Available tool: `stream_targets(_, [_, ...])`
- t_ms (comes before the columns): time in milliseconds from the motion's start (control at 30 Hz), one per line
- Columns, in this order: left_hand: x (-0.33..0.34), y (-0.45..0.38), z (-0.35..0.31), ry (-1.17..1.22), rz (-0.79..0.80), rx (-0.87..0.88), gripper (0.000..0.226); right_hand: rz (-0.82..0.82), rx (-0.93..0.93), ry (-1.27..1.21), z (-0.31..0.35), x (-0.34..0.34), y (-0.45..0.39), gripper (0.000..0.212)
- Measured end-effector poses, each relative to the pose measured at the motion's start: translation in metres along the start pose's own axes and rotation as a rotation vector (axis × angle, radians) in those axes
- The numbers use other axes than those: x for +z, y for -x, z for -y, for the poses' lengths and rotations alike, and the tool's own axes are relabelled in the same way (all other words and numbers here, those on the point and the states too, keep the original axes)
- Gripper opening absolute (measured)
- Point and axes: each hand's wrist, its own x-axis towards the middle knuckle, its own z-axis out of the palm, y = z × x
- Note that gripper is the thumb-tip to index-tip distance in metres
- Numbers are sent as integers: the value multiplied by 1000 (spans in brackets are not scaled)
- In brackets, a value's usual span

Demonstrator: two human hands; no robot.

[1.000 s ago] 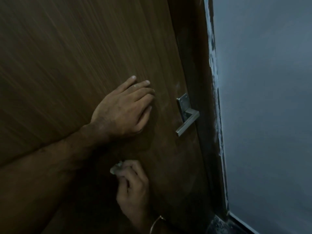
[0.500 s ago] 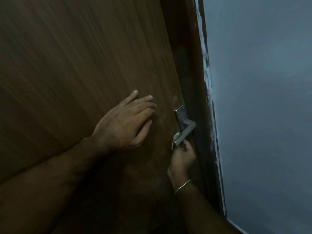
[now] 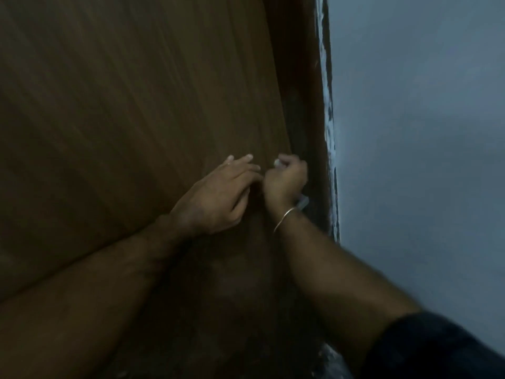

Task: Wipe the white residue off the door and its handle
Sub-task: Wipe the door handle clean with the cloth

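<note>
Left hand [image 3: 216, 198] flat on brown wooden door [image 3: 136, 119]. Right hand [image 3: 285, 179] fisted round small white wipe [image 3: 277, 161], covering silver metal lever handle [image 3: 304, 201] near door's right edge; right hand nearer.

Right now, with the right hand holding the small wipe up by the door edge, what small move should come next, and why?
Probably rub the wipe down onto the handle. The right hand pinches it just above the handle, which is mostly hidden behind the wrist. The left hand lies flat on the door.
</note>
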Motion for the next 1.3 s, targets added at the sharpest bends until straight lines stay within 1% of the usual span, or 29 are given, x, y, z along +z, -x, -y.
stream_targets(33, [1,0,-2,14,10,7,37,-28,-42,24,6,-9,-13,28])
stream_targets(67, [2,2,-4,31,23,1,41,-17,-129,123,2,-18,-21,26])
stream_targets(100, [1,4,-3,46,36,-15,45,18,-216,234,-4,-25,-27,24])
stream_targets(133, [1,6,-3,62,53,-42,48,87,-311,370,-13,-33,-31,22])
stream_targets(200, [1,7,-4,89,88,-102,51,262,-486,578,-23,-46,-39,20])
stream_targets(300, [9,0,-13,141,193,-181,43,522,-745,729,-19,-65,-47,20])
stream_targets(367, [21,-8,-20,216,254,-331,36,780,-884,802,-22,-73,-37,22])
stream_targets(400, [29,-11,-24,256,284,-413,33,898,-928,879,-27,-77,-29,22])
stream_targets(433, [36,-14,-27,291,312,-477,32,941,-957,964,-32,-80,-25,23])
stream_targets(467, [43,-16,-28,319,338,-521,31,884,-954,997,-34,-81,-29,25])
stream_targets(533, [54,-17,-30,353,394,-585,34,704,-855,969,-31,-84,-45,29])
stream_targets(600, [63,-15,-33,363,446,-644,37,668,-812,1007,-33,-90,-52,31])
stream_targets(667, [73,-14,-37,397,462,-706,39,738,-790,1024,-35,-92,-47,29])
stream_targets(733, [82,-15,-42,460,457,-754,37,889,-766,1030,-31,-89,-43,25])
stream_targets(767, [86,-17,-46,489,446,-783,36,978,-730,1047,-26,-88,-44,23])
stream_targets(800, [91,-21,-50,509,429,-814,35,1030,-679,1056,-21,-88,-48,22])
stream_targets(833, [94,-25,-53,522,402,-841,34,1010,-644,1042,-19,-90,-54,20])
stream_targets(933, [102,-32,-55,555,313,-924,29,700,-619,914,-27,-107,-49,16])
stream_targets(967, [103,-32,-56,561,300,-951,27,659,-598,870,-32,-109,-35,15])
stream_targets(1000, [103,-32,-55,557,295,-963,27,669,-575,829,-36,-109,-20,15])
stream_targets(1067, [101,-28,-53,565,288,-975,25,777,-532,770,-37,-100,4,12])
stream_targets(1100, [101,-23,-51,605,285,-997,22,822,-469,717,-33,-97,10,11])
stream_targets(1133, [100,-19,-49,675,278,-1026,18,823,-359,621,-25,-95,11,12])
stream_targets(1167, [99,-15,-47,744,267,-1057,18,782,-251,499,-16,-93,9,15])
stream_targets(1200, [99,-12,-45,783,258,-1082,20,709,-186,372,-4,-90,7,18])
stream_targets(1300, [99,-5,-40,710,269,-1039,21,473,-255,116,34,-60,8,28])
